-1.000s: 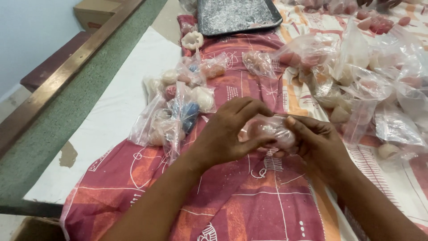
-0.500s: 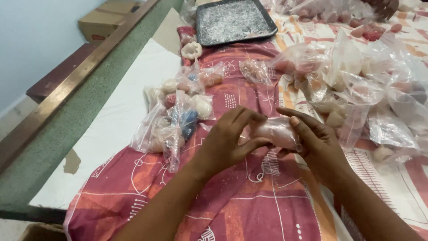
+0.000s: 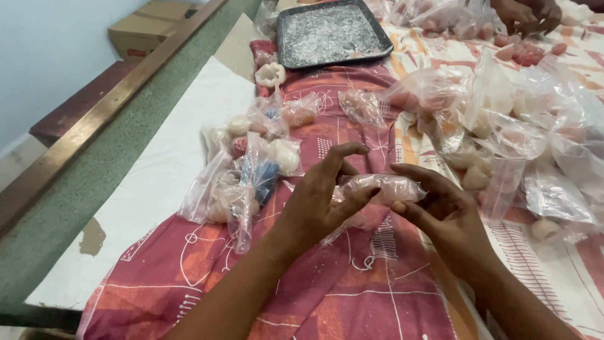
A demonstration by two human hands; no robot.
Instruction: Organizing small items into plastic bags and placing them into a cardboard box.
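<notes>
While held, clear bag (image 3: 384, 186), between left hand (image 3: 321, 201), right hand (image 3: 443, 214)

Left hand (image 3: 318, 201) and right hand (image 3: 443, 214) pinch small clear bag (image 3: 384, 187) of pale pink pieces between them, above red patterned cloth (image 3: 352, 296). Filled bags (image 3: 242, 182) lie just left. Dark tray (image 3: 333, 31) at far end. Another person's hands (image 3: 525, 14) top right.

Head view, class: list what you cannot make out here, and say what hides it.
- Contents of the small clear bag: head view, wrapped by left hand and right hand, crinkled plastic.
- Another person's hands: cut off by the top edge.
- Cardboard box: cut off at top.
- Pale crumbs on the dark tray: too small.
</notes>
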